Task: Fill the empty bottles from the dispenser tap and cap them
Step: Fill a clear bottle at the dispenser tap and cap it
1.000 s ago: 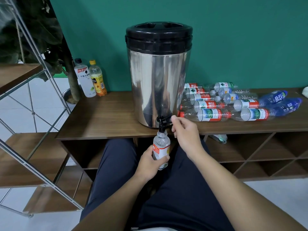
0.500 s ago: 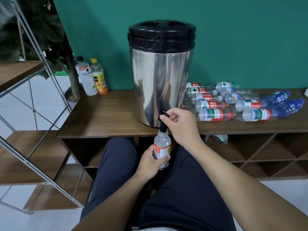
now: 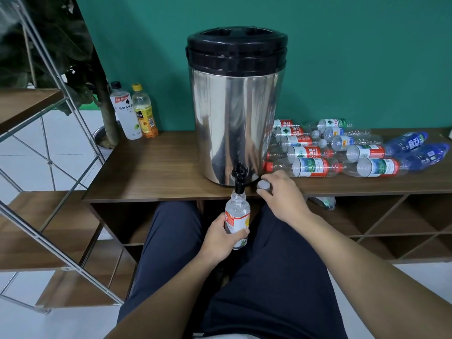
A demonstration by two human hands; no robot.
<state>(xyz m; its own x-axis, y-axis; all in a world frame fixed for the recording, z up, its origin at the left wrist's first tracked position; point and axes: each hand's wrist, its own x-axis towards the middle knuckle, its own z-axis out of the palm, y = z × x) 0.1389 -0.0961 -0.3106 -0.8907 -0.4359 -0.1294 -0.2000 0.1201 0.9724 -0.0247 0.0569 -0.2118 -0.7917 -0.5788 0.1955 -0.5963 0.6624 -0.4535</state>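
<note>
Head view: the person sits facing the worktop [image 3: 151, 177], on which the steel dispenser [image 3: 234, 118] stands with its black tap [image 3: 239, 176] overhanging the front edge. The left hand [image 3: 220, 237] wraps its grip around the labelled body of the bottle [image 3: 236, 217] and holds it upright, mouth directly under the tap spout, so that any flow would enter the neck rather than spill onto the lap below. The bottle is open-topped and appears nearly full, though the water level is hard to read. The right hand [image 3: 281, 192] rests at the worktop edge just right of the tap, fingers and thumb curled around a small grey cap [image 3: 263, 185], a position that keeps the cap within short reach of the bottle mouth. The tap lever is untouched by either hand. The empty bottles [image 3: 342, 152] lie on their sides in rows to the right of the dispenser, awaiting filling. Two upright drink bottles [image 3: 135, 113] stand apart at the left rear.
</note>
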